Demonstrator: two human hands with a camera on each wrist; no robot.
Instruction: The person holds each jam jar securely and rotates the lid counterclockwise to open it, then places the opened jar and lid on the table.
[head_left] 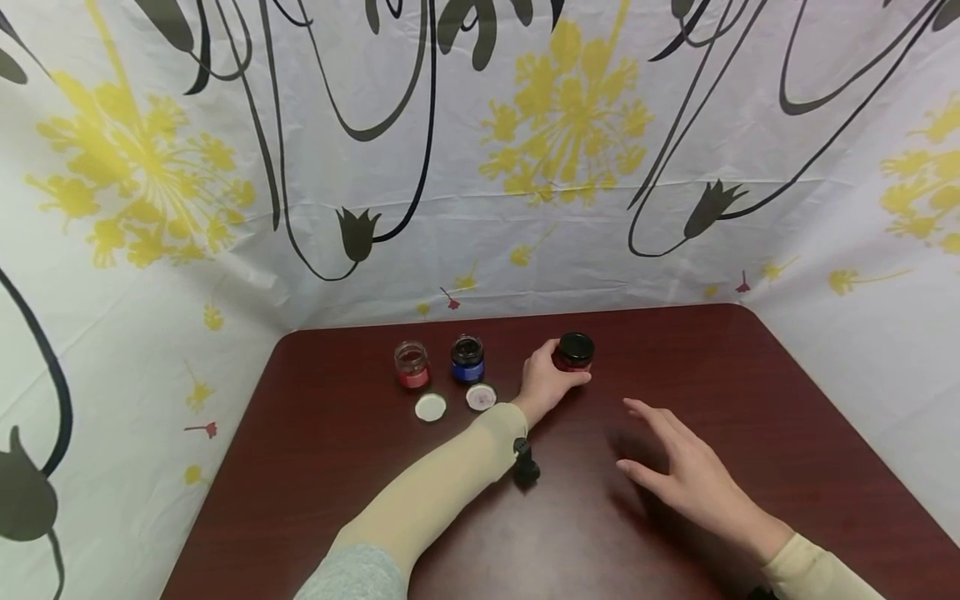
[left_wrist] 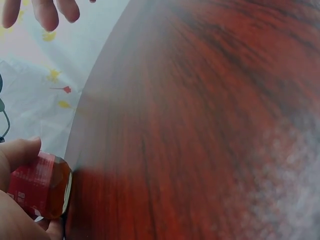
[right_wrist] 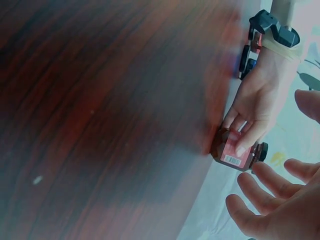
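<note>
My left hand (head_left: 543, 380) reaches forward and grips a small glass jar (head_left: 576, 350) by its side. That jar has a black lid on it and a red label, which shows in the left wrist view between thumb and fingers, label of the jar (left_wrist: 32, 185). In the right wrist view the thumb lies across the label, beside a barcode. My right hand (head_left: 693, 475) is held over the table, nearer to me and right of the jar. Its fingers are spread and relaxed, with nothing in them.
Left of the gripped jar stand two lidless jars, one with a red label (head_left: 412, 368) and one with a blue label (head_left: 468, 363). Two pale lids (head_left: 431, 407) (head_left: 482, 397) lie in front of them. A patterned cloth (head_left: 480, 167) hangs behind the dark red-brown table (head_left: 540, 542).
</note>
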